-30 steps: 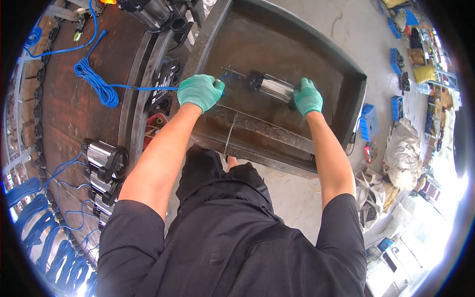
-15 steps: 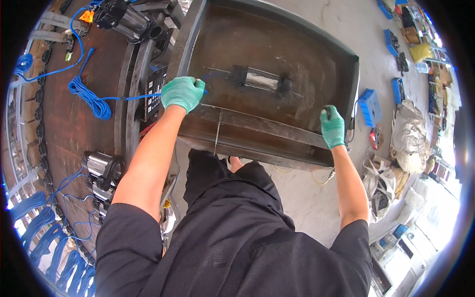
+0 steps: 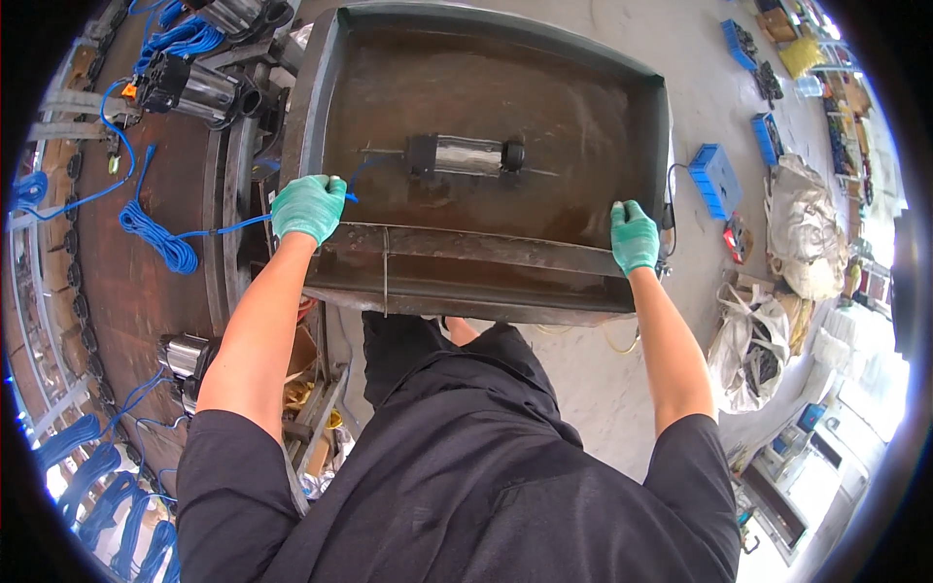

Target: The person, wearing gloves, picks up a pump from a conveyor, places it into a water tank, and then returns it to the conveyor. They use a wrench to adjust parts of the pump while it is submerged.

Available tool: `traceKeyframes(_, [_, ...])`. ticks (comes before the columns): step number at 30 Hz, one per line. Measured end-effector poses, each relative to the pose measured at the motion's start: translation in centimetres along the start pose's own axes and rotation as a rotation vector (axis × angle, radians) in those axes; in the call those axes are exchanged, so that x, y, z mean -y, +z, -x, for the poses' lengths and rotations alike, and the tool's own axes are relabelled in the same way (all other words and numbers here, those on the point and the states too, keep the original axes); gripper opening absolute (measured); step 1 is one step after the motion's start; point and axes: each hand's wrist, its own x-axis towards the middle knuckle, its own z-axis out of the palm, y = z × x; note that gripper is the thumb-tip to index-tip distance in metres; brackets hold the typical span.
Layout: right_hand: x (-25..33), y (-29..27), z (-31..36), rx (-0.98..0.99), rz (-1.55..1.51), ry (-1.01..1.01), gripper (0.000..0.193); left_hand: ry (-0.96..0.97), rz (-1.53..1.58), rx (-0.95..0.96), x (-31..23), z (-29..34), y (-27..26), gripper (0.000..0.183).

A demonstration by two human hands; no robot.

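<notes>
A silver cylindrical pump with black ends lies on its side in a wide, brown-stained metal tank. Thin rods stick out from both its ends. My left hand, in a green glove, is closed at the tank's left side. Blue cable runs into it from the left, and a short blue end shows past its knuckles. My right hand, gloved alike, is closed with curled fingers by the tank's right wall; its grip is hidden. Both hands are apart from the pump.
More pumps stand on the brown bench at left, with a coiled blue cable. Blue bins and white sacks sit on the floor at right. A thin upright rod crosses the tank's front beam.
My view has shifted, so tank and pump appear further left and straighter. My left hand stays closed at the tank's left side; my right hand sits closer to the right wall.
</notes>
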Motion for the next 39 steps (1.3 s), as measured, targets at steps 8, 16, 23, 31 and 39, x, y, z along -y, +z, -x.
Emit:
traceKeyframes(8, [0.8, -0.7, -0.2, 0.101, 0.091, 0.030, 0.037, 0.008, -0.038, -0.008, 0.2, -0.3, 0.4, 0.041])
traceKeyframes(16, [0.5, -0.6, -0.3, 0.130, 0.098, 0.038, 0.036, -0.019, -0.048, 0.008, 0.1, -0.3, 0.5, 0.043])
traceKeyframes(23, [1.0, -0.9, -0.3, 0.138, 0.107, 0.041, 0.037, -0.008, -0.043, -0.013, -0.1, -0.1, 0.1, 0.040])
traceKeyframes(31, [1.1, -1.1, -0.3, 0.158, 0.094, 0.058, 0.037, -0.010, -0.054, 0.001, -0.2, -0.1, 0.1, 0.042])
traceKeyframes(39, [0.8, -1.0, -0.3, 0.136, 0.109, 0.045, 0.037, 0.001, -0.055, -0.006, -0.1, -0.3, 0.3, 0.042])
